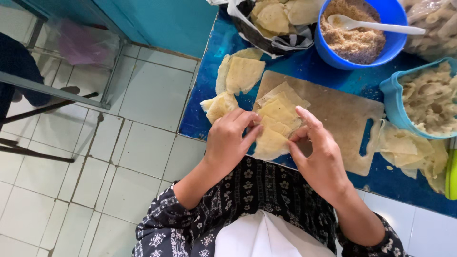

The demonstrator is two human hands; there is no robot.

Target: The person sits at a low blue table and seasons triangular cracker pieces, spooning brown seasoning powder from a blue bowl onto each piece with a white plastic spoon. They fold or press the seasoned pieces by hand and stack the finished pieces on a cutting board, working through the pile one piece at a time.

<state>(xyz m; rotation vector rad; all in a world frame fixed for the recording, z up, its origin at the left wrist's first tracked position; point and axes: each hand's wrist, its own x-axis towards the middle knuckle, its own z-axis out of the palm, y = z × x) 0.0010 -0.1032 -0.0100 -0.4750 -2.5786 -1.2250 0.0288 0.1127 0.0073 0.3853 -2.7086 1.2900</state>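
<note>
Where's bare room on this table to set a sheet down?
Bare patches: the cutting board right of the hands, and the blue table between board and bowl. The right edge is crowded with scraps and a basket.

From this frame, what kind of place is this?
Probably a small home or cottage food-prep spot. Both hands fold thin dough sheets on a wooden cutting board; a blue bowl of brown crumbly filling with a spoon sits on the blue table, over a white tiled floor.

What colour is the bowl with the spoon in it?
The bowl is bright blue, holding brown crumbs and a white spoon; the head view shows it best.
</note>
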